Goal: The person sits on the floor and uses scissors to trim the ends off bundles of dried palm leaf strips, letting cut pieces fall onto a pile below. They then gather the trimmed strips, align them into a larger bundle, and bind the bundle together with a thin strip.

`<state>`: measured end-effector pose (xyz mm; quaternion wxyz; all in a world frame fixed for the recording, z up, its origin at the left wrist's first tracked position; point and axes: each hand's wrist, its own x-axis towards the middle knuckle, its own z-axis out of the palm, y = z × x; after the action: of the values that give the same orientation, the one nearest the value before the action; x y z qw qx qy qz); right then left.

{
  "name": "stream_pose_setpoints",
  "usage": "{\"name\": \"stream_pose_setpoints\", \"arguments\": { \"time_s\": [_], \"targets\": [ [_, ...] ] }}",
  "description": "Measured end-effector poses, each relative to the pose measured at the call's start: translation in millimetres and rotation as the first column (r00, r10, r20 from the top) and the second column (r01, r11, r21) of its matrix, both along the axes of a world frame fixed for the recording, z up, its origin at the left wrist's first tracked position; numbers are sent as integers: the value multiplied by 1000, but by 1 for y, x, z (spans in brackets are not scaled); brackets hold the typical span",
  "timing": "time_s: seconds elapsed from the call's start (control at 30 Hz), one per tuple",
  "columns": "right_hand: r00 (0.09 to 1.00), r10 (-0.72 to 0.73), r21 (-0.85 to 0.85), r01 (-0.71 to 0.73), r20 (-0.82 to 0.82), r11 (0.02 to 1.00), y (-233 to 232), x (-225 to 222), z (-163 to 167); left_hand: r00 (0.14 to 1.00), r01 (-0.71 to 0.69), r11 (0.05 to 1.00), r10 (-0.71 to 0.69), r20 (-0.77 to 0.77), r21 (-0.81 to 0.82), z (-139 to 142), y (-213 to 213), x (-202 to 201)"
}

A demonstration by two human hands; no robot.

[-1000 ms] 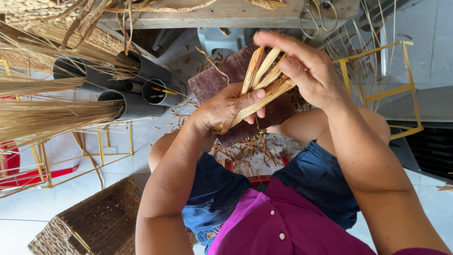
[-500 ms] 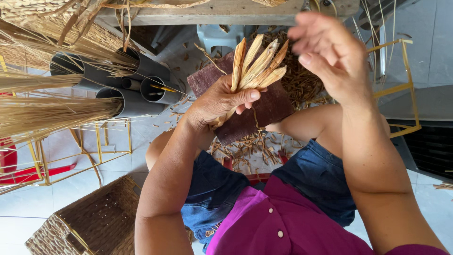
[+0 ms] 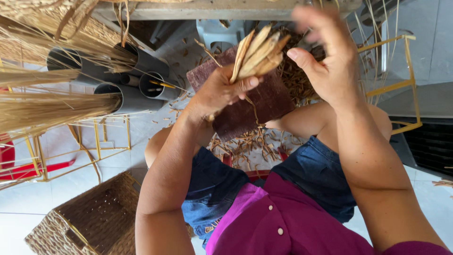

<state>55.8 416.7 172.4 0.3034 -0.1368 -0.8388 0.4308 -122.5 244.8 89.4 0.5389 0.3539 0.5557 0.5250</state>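
Observation:
My left hand [image 3: 222, 89] grips a fanned bunch of flat tan straw strips [image 3: 257, 52], held upright above my knees. My right hand [image 3: 328, 61] hovers just right of the bunch, fingers spread and blurred, holding nothing that I can see. Below the hands lies a dark reddish-brown board [image 3: 255, 101] across my lap, with a heap of short dry fibre scraps [image 3: 295, 80] on its far side. More scraps [image 3: 245, 146] litter the white floor between my legs.
Long bundles of dry straw [image 3: 42, 106] stick out of dark grey pipes [image 3: 132, 97] at the left. A yellow wire frame [image 3: 94, 151] stands below them, another [image 3: 396, 85] at the right. A woven basket [image 3: 89, 219] sits bottom left. A wooden bench edge [image 3: 212, 8] runs along the top.
My right hand has let go of the strips and lifted up to the right. The bunch now stands fanned in my left hand alone, raised slightly.

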Motion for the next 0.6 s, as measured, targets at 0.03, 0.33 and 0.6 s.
{"name": "stream_pose_setpoints", "arguments": {
  "time_s": [0.03,0.33,0.6],
  "targets": [
    [1000,26,208,-28,11,978,-4,1,8,992,-25,999,20,-123,-35,1,2,0],
    [948,-84,779,-200,308,595,-6,-20,-77,779,65,991,24,-627,118,9,11,-3],
    [770,-152,613,-354,620,706,70,-19,-179,496,-166,926,-219,-840,-339,-63,-29,-57]
  ]
}}
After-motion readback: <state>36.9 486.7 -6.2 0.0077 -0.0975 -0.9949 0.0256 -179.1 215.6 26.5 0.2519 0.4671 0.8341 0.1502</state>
